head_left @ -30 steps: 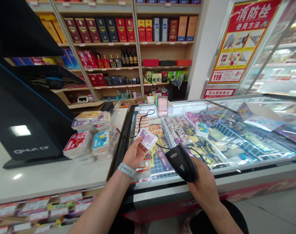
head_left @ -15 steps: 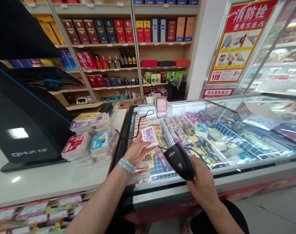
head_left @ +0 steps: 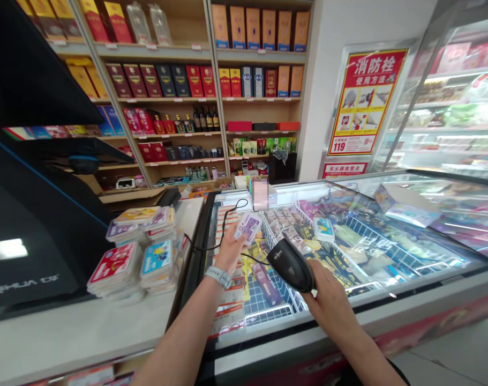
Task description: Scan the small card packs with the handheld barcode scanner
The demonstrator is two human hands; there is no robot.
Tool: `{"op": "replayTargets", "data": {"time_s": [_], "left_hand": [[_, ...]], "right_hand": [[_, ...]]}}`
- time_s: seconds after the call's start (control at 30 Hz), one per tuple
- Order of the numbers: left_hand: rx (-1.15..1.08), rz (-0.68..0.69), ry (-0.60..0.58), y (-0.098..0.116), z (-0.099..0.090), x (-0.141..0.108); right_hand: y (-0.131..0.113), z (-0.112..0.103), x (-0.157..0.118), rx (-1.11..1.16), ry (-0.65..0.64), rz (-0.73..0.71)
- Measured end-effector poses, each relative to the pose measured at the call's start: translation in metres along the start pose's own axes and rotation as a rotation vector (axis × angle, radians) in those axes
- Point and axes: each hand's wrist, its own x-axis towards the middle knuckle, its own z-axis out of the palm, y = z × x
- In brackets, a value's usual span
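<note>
My left hand (head_left: 231, 247) is closed on a small clear plastic case with a purple-and-white printed face (head_left: 248, 227), tilted above the glass freezer top. A black handheld barcode scanner (head_left: 291, 264) is gripped in my right hand (head_left: 324, 289), its head pointing up and left toward the case. The scanner's black cord (head_left: 226, 214) loops over the glass behind my left hand. A similar blue-topped case (head_left: 323, 229) lies on the freezer glass to the right. Stacks of such cases, with a red top (head_left: 113, 264) and a blue top (head_left: 157, 257) in front, stand on the counter at left.
A chest freezer (head_left: 235, 364) with wire baskets of packaged goods under its glass fills the front. The white counter (head_left: 75, 335) adjoins it at left, bearing a black checkout terminal (head_left: 30, 214). An opened carton (head_left: 408, 206) rests on the freezer at right. Stocked shelves (head_left: 163, 102) stand behind.
The camera view has tilted up, showing more of the shelves. My left hand has turned the case to a steeper slant. My right hand still holds the scanner.
</note>
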Motion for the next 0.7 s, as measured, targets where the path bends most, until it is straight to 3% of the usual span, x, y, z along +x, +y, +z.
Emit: {"op": "replayTargets", "data": {"time_s": [0.17, 0.37, 0.7], "left_hand": [[0.065, 0.03, -0.079, -0.009, -0.01, -0.007], [0.089, 0.061, -0.079, -0.015, -0.013, -0.014], [0.068, 0.144, -0.082, -0.022, -0.018, -0.009]], "right_hand": [[0.001, 0.004, -0.003, 0.008, 0.006, 0.032], [-0.008, 0.011, -0.006, 0.015, 0.005, 0.022], [-0.022, 0.007, -0.002, 0.074, -0.079, 0.142]]}}
